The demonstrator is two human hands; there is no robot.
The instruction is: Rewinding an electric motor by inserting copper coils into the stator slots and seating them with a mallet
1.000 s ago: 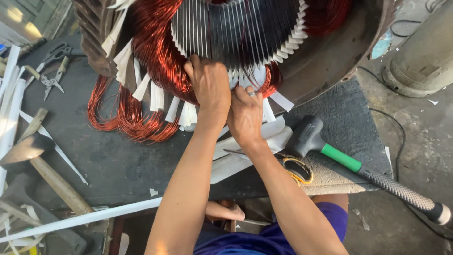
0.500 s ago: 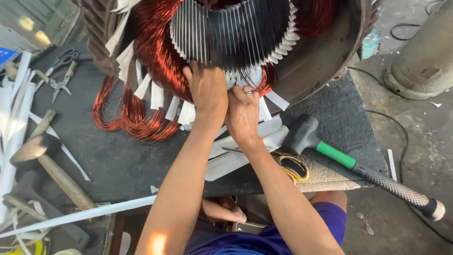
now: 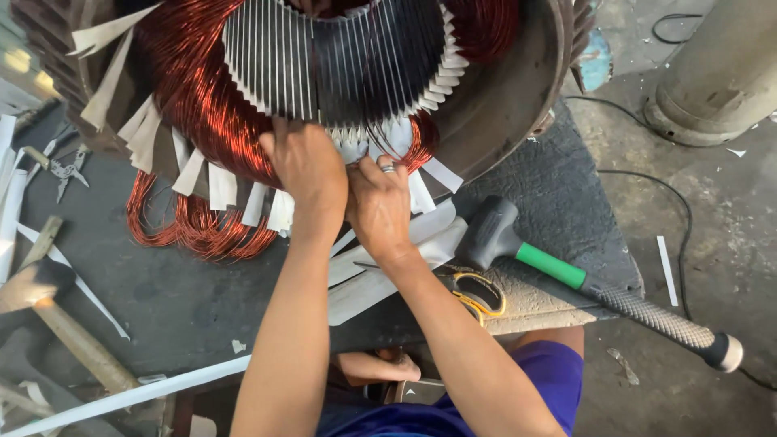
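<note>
A big motor stator (image 3: 340, 73) lies on its side on a dark bench, its slotted steel core facing me. Copper wire coils (image 3: 198, 105) bulge from its rim, with white insulation paper strips (image 3: 218, 182) stuck between them. My left hand (image 3: 307, 174) is closed on the copper winding at the core's lower edge. Right beside it, my right hand (image 3: 379, 206), a ring on one finger, pinches the white paper and wire at the slot mouths. A loose copper coil (image 3: 190, 226) hangs down onto the bench at the left.
A black rubber mallet with a green-banded handle (image 3: 566, 271) lies to the right of my arms, yellow-handled scissors (image 3: 477, 295) beside it. A wooden-handled hammer (image 3: 57, 311) and pliers (image 3: 65, 170) lie at left. White paper strips (image 3: 380, 271) sit under my forearms. A grey cylinder (image 3: 720, 73) stands on the floor.
The view has drawn nearer to the stator. Both hands stay pressed together at the same spot on the winding, with only small finger shifts.
</note>
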